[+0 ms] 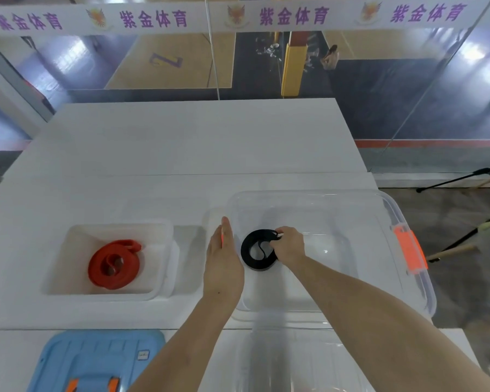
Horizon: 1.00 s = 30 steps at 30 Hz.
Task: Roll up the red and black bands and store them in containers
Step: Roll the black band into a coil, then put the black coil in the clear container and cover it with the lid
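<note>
Head view — black band [257,250] between right fingers [277,241]

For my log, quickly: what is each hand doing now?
Left hand: open, flat, holding nothing.
Right hand: closed on the rolled black band.

Light was bright and even from overhead, washing the white table [181,142] almost flat, with only soft, faint shadows beside the small tub [164,267]. Pale glare streaked the glass wall [408,89] behind, and small glints showed on the clear bin [391,210]. Wide-angle bending curved the banner [238,17] and table edges; the whole frame was slightly soft, blurrier toward the corners and bottom edge.
</note>
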### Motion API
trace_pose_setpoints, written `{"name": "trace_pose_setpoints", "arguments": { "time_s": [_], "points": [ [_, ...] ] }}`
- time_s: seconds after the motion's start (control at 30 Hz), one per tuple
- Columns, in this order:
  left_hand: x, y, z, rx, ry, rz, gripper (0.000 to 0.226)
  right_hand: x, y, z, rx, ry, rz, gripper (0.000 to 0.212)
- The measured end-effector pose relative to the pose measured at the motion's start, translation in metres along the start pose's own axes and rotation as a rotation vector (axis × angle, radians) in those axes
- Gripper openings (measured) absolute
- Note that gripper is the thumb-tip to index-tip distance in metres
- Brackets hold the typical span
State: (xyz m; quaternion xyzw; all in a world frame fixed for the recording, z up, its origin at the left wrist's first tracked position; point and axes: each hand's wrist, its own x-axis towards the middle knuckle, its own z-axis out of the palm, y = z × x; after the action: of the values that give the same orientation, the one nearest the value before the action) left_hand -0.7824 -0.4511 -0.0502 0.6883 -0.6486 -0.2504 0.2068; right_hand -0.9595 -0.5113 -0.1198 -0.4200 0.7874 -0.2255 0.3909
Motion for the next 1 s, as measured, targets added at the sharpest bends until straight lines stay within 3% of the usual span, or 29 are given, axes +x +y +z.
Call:
{"name": "trace_pose_setpoints", "arguments": {
  "time_s": [0.37,0.6,0.77,1.0],
  "points": [
    [-0.001,0.001,0.003,0.093,0.000,-0.011,0.095,0.005,0.010,0.002,-0.062,-0.041,-0.007,0.035],
    [-0.002,0.009,-0.008,0.038,-0.041,-0.010,0.068,-0.005,-0.003,-0.025,-0.129,-0.095,0.066,0.048],
    [-0.013,0.018,-0.029,0.207,-0.116,0.030,0.066,-0.039,-0.012,-0.060,-0.243,-0.055,-0.071,0.039],
    [-0.087,0.035,-0.064,0.370,-0.067,0.219,0.060,-0.145,-0.021,-0.106,-0.560,0.105,-0.337,0.035]
  ]
}}
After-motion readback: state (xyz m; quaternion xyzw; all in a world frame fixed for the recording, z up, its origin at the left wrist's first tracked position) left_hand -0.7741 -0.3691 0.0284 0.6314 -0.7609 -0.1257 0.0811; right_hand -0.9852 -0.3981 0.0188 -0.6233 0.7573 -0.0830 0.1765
